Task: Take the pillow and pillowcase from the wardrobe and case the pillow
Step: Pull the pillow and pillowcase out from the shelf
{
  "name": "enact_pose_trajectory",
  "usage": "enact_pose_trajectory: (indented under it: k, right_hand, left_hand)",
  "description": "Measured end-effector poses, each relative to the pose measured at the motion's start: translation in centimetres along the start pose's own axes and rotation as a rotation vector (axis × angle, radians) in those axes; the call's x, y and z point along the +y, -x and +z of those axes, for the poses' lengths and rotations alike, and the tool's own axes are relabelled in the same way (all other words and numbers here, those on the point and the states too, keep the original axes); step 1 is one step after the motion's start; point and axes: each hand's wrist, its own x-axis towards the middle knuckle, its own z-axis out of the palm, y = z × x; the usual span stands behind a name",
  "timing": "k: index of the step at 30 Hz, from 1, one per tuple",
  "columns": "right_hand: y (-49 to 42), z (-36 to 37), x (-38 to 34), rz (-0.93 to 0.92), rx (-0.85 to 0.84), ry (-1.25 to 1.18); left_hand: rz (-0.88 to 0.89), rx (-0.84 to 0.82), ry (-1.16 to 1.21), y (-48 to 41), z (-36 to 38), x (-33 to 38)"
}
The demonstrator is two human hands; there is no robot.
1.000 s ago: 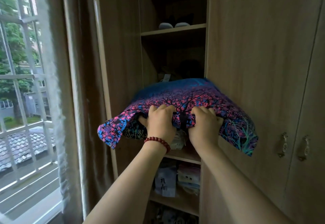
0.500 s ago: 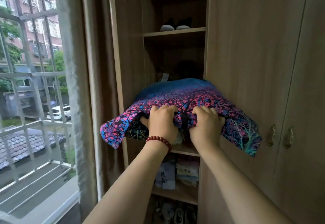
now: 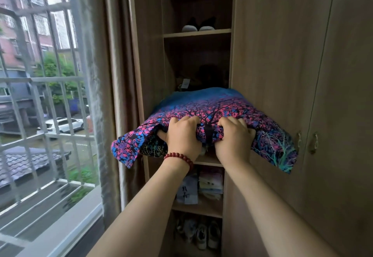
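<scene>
Step in hand, as judged: withdrawal of pillow [image 3: 203, 111] from wardrobe [image 3: 272, 55], half out over middle shelf [image 3: 207, 161], corners drooping past opening on both sides. Left hand [image 3: 182, 135] and right hand [image 3: 234, 137] side by side, each clenched on bunched front edge of printed fabric, fingers curled over top. Next move probably called for a level pull clear of opening; separate pillowcase not identifiable.

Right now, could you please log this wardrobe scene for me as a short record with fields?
Held item: patterned pillow, half out of the open wardrobe
Left hand: gripping the pillow's near edge; red bead bracelet on wrist
Right hand: gripping the same edge
Shelf above: dark shoes
Shelf below: folded clothes
Left of wardrobe: curtain, barred window
</scene>
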Motion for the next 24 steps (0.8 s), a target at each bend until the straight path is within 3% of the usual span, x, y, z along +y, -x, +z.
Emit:
enact_pose_trajectory:
  k: [17,24]
  right_hand:
    - [3.5,-2.3,-4.0,-0.046,0.032,0.029]
    - [5.2,-2.1,-3.5,-0.057,-0.103,0.084]
  left_hand:
    - [0.011,0.001,0.074,4.4,-4.3,-1.1]
    - [-0.035,-0.080,0.067,6.6,-4.4,-0.9]
